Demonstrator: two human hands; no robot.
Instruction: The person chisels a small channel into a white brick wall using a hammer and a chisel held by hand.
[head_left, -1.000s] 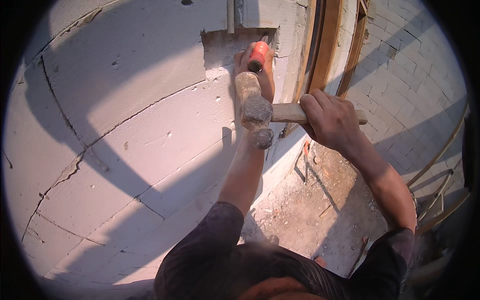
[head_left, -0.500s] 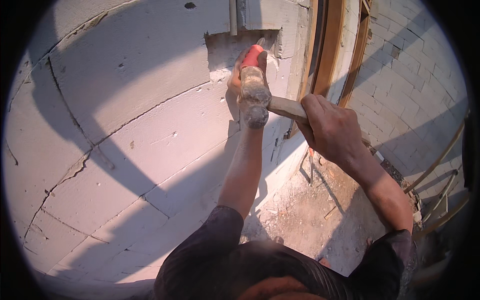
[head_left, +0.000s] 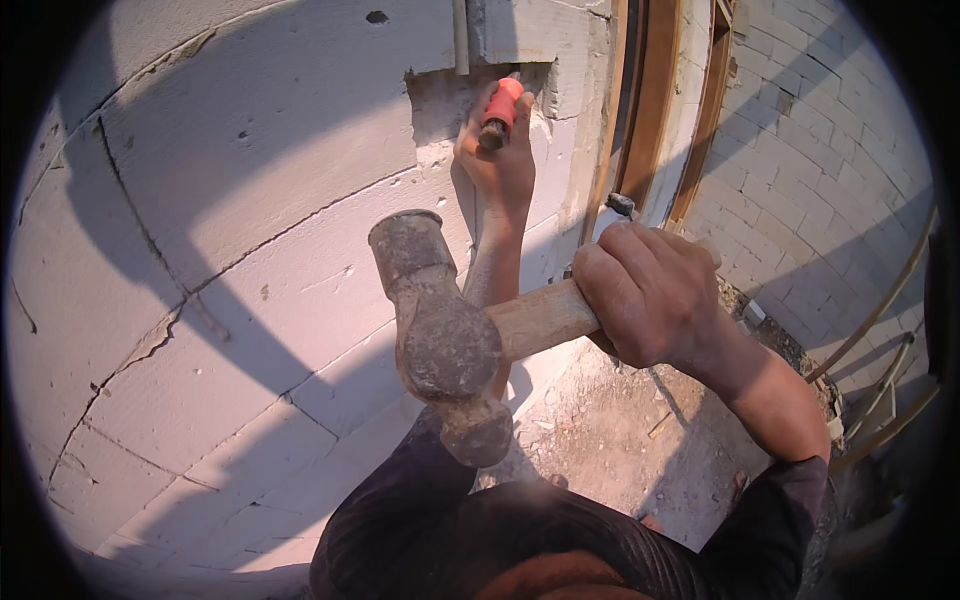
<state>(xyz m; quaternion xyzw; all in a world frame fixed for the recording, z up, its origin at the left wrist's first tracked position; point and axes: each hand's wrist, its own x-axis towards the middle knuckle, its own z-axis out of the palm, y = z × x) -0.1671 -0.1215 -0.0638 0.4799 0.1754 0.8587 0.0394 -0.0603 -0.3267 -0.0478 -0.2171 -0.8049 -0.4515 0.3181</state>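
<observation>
My left hand (head_left: pixel 500 165) is closed around a chisel (head_left: pixel 502 105) with a red grip, whose struck end faces back toward me. The chisel's tip reaches into the rectangular recess (head_left: pixel 437 105) cut in the pale block wall; the very point is hard to make out in shadow. My right hand (head_left: pixel 650 290) grips the wooden handle of a ball-peen hammer (head_left: pixel 447 345). The worn, dusty hammer head is raised toward me, apart from the chisel and in front of my left forearm.
A conduit (head_left: pixel 460 35) runs down the wall to the recess. Right of it stands a brown wooden frame (head_left: pixel 650 100). Rubble and dust cover the ground (head_left: pixel 610 430). Poles (head_left: pixel 890 400) lean at the right, before another block wall (head_left: pixel 800 150).
The hammer has swung back from the chisel's end toward me and looks larger. My right hand has drawn back slightly with it. My left hand keeps the chisel at the recess.
</observation>
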